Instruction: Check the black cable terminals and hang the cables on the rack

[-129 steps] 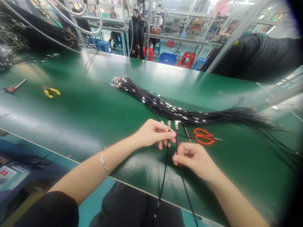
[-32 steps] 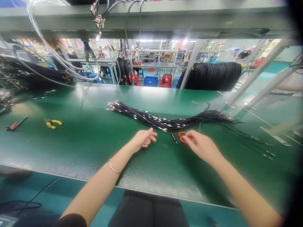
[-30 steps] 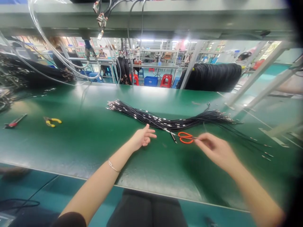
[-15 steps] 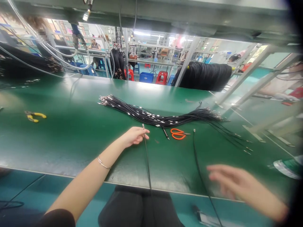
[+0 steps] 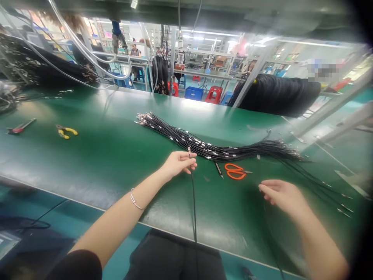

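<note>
My left hand [image 5: 181,163] pinches a thin black cable [image 5: 193,206] just below its small metal end connector [image 5: 189,149]. From there this cable runs down over the table's front edge toward my lap. At the right, my right hand [image 5: 278,193] has its thumb and fingers drawn together on a second black cable [image 5: 274,249], which is blurred; its pale connector tip [image 5: 258,157] lies beyond the fingertips. Past both hands stretches a bundle of black cables [image 5: 241,151] with white labels. Orange-handled scissors [image 5: 235,171] and a dark craft knife [image 5: 218,170] lie between the hands.
On the green table [image 5: 116,163], yellow-handled cutters [image 5: 66,131] and a red-handled tool [image 5: 21,126] lie to the left. Metal posts [image 5: 250,81] rise along the far edge. More black cables [image 5: 285,93] hang behind it, and white tubes [image 5: 84,50] loop down at the upper left.
My right hand has moved forward and inward to the second cable, its spread fingers closing together. My left hand keeps its hold. The whole view has shifted, with things appearing farther right.
</note>
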`<action>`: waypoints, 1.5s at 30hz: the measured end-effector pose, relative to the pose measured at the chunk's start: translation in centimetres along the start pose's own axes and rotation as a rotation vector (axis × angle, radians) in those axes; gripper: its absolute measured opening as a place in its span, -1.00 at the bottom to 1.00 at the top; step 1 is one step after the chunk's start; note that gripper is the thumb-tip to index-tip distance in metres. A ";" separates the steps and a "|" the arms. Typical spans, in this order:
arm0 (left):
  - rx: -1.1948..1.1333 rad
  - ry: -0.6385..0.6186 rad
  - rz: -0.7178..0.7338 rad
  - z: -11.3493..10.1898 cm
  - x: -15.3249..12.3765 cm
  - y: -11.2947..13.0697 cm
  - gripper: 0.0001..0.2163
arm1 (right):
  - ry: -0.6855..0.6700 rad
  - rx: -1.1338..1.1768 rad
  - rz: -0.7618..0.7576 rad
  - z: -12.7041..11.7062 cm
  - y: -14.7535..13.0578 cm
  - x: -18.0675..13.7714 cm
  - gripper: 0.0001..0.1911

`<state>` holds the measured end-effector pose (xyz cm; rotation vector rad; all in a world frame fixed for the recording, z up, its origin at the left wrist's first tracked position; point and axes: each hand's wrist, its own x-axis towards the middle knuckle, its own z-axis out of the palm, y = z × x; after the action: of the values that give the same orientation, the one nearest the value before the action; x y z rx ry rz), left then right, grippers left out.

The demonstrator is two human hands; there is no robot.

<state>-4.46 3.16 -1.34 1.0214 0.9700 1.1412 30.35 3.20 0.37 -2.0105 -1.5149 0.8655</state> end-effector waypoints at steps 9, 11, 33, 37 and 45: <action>-0.052 0.124 0.016 0.1 -0.2 -0.2 -0.72 | -0.546 0.188 -0.356 3.6 -7.3 -2.7 -0.59; -0.024 0.137 -0.001 0.0 -0.2 -0.2 -0.71 | -0.651 0.224 -0.363 5.5 -7.9 -2.4 -0.59; -0.034 -0.151 -0.020 1.7 -2.3 0.9 -0.71 | -1.053 0.385 -0.262 9.4 -5.5 -5.1 -0.70; -0.014 -0.171 -0.012 1.8 -2.5 1.0 -0.70 | -1.053 0.356 -0.288 9.3 -5.8 -5.1 -0.70; -0.005 -0.197 0.007 2.0 -2.8 1.2 -0.75 | -1.064 0.275 -0.337 9.0 -6.1 -5.3 -0.67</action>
<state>-3.27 0.32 0.53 1.1115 0.8069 1.0267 18.73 -0.19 -0.50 -1.0182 -1.9874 2.0142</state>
